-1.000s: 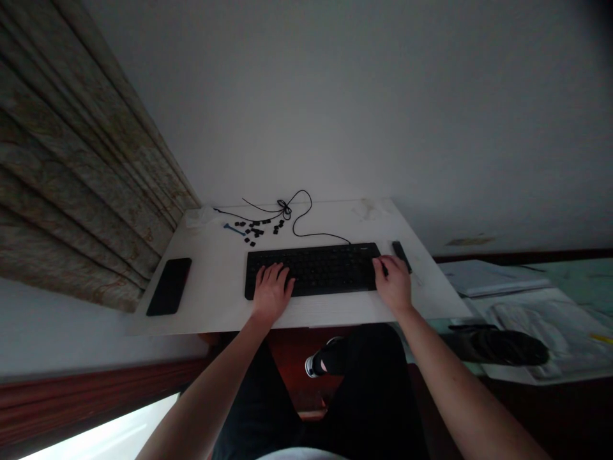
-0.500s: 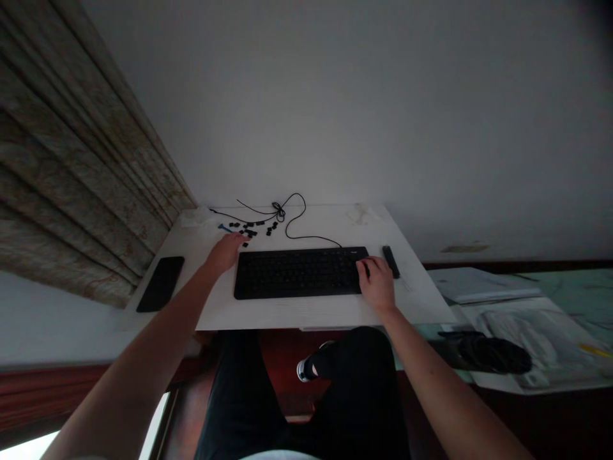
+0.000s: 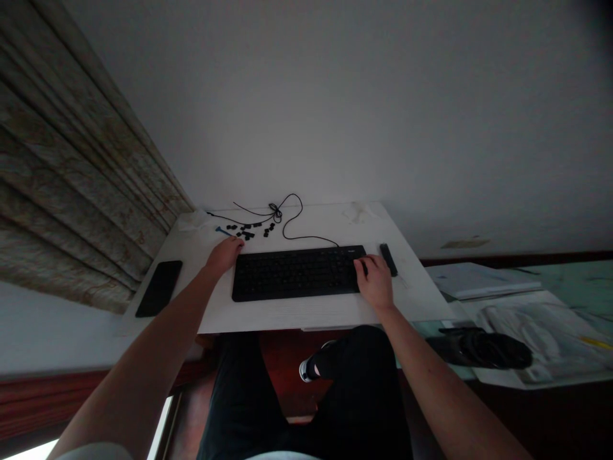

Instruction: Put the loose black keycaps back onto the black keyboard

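Observation:
A black keyboard (image 3: 297, 273) lies across the white desk (image 3: 306, 313). My right hand (image 3: 376, 282) grips its right end, thumb on the keys and fingers curled over the edge. My left hand (image 3: 224, 253) reaches past the keyboard's far left corner, fingers drawn together with their tips down at the near edge of several loose black keycaps (image 3: 249, 230). What the fingertips hold, if anything, is too small to see. A small blue tool (image 3: 221, 230) lies just beyond this hand.
The keyboard's black cable (image 3: 287, 217) loops at the back of the desk. A dark phone (image 3: 159, 287) lies at the left, a small black bar (image 3: 387, 259) beside the keyboard's right end. Curtains hang left. Papers and a dark object (image 3: 483, 348) cover the lower surface at the right.
My left hand left the keyboard's left keys and moved out to the loose keycaps behind its left corner. The right hand stayed on the keyboard's right end.

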Tool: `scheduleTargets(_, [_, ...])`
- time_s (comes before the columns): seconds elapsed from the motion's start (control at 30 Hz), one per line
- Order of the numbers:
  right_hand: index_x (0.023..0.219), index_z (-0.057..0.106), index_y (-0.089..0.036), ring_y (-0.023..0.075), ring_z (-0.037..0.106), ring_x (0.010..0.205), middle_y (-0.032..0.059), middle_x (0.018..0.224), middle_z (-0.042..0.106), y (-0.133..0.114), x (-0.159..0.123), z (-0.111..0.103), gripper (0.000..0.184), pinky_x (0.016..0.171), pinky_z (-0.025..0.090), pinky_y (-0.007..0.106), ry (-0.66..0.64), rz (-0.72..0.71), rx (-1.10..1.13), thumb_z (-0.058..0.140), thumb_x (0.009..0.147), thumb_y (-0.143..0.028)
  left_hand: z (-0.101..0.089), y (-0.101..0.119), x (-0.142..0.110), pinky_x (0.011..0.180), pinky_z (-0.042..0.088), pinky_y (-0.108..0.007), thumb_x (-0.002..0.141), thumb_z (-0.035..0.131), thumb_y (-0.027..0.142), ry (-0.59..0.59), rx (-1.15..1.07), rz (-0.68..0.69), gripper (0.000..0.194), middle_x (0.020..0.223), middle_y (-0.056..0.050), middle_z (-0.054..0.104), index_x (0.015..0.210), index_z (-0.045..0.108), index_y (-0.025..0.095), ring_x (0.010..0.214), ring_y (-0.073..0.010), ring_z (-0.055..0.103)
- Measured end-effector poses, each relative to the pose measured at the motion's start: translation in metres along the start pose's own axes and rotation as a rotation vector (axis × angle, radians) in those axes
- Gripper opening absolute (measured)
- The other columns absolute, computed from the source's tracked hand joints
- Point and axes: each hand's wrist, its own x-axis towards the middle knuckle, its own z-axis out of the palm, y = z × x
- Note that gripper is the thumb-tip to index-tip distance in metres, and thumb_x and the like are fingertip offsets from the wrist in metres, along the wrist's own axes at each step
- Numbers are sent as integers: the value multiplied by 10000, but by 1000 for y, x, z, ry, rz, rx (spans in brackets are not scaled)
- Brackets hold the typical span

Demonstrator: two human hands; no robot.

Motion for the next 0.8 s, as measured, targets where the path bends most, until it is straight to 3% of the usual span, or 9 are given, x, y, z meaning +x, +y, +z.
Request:
scheduleTargets(0.1, [935,694,-170,296,581,979,157,997,653,0,0,0,405,895,465,464,9,-12,4,400,991,-444,-1,10,-3,905,476,-370,833,584,192,174,-293,-105,151,948,-95,702,924,703,178,891,-223,620])
scheduleTargets(0.2, [929,694,-172,295,577,971,156,987,655,1,0,0,400,891,464,467,5,-10,2,406,987,-442,-2,33,-9,829,519,-340,845,612,247,311,-806,-320,155,872,-72,703,944,696,162,787,-176,636])
scheduleTargets(0.3, [908,691,-175,292,575,974,155,987,656,2,0,0,404,891,464,458,-1,-7,1,403,989,-446,-2,62,-22,827,544,-308,862,630,270,280,-1326,-470,160,889,-78,714,942,691,146,796,-141,664])
scheduleTargets(0.37, [904,689,-176,290,577,972,155,987,656,2,0,0,402,889,464,454,2,-10,-1,402,990,-444,-1,81,-34,871,547,-290,862,648,247,239,-1525,-505,128,930,-89,726,917,696,142,855,-135,680])
scheduleTargets(0.53, [913,687,-167,283,582,949,149,968,656,0,-1,1,401,879,464,445,20,-9,-8,403,990,-440,2,114,-65,933,549,-267,845,691,208,168,-1715,-530,80,976,-90,738,889,705,142,939,-136,690])
scheduleTargets(0.8, [898,681,-181,284,589,949,141,955,660,-9,0,-9,346,876,472,451,102,22,74,439,974,-416,5,140,-98,943,565,-279,835,730,281,109,-1749,-477,158,1014,-67,737,939,706,165,964,-143,698])
